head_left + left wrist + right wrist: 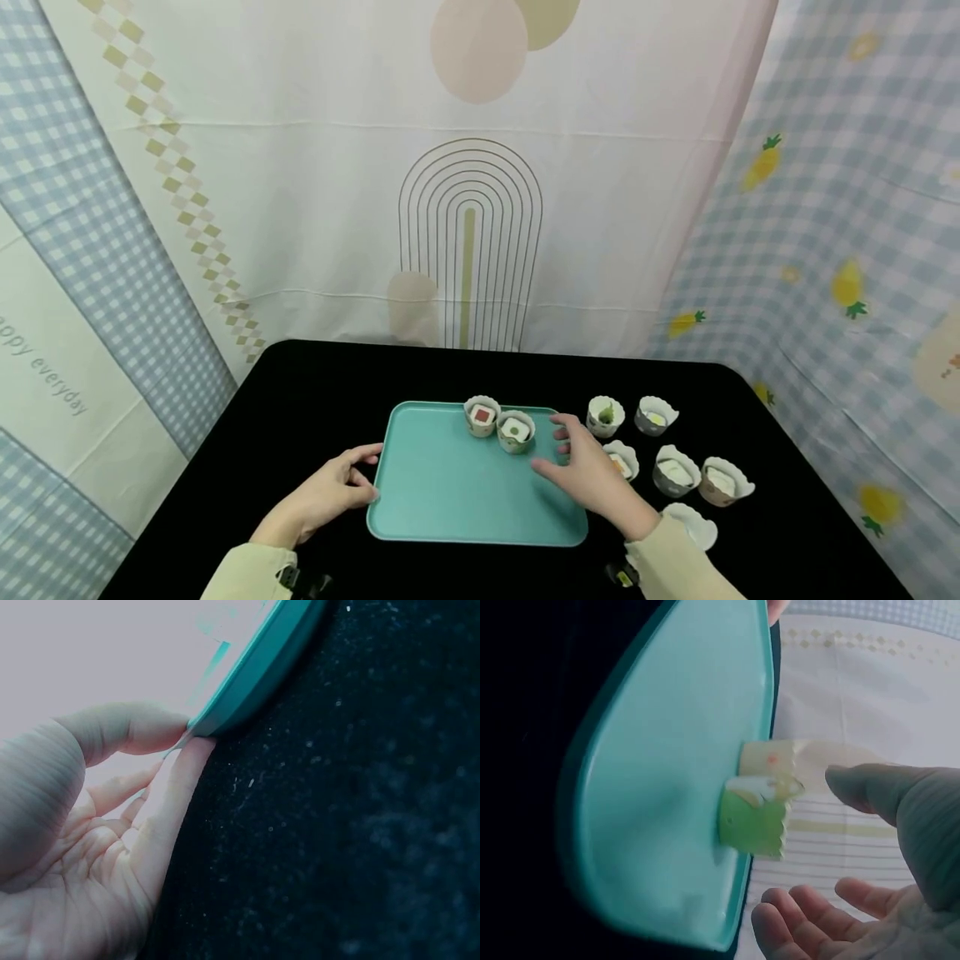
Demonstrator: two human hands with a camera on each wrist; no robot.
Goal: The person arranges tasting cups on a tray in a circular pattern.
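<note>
Left hand (324,498) has its fingers clamped on the left rim of a teal rectangular tray (450,492) on the black bench (322,383). Two pale scalloped round cups (516,432) sit near its far edge. Right hand (592,475), fingers apart, partly blocks the scalloped cups off right (627,457).

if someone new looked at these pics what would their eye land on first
Probably the turquoise tray, bright against the black tabletop, its left rim pinched by the left hand while the right hand is open near its right side. Next, perhaps, two scalloped paper cups close together near the tray's far edge, then the cluster of similar cups on the tabletop to the right.
</note>
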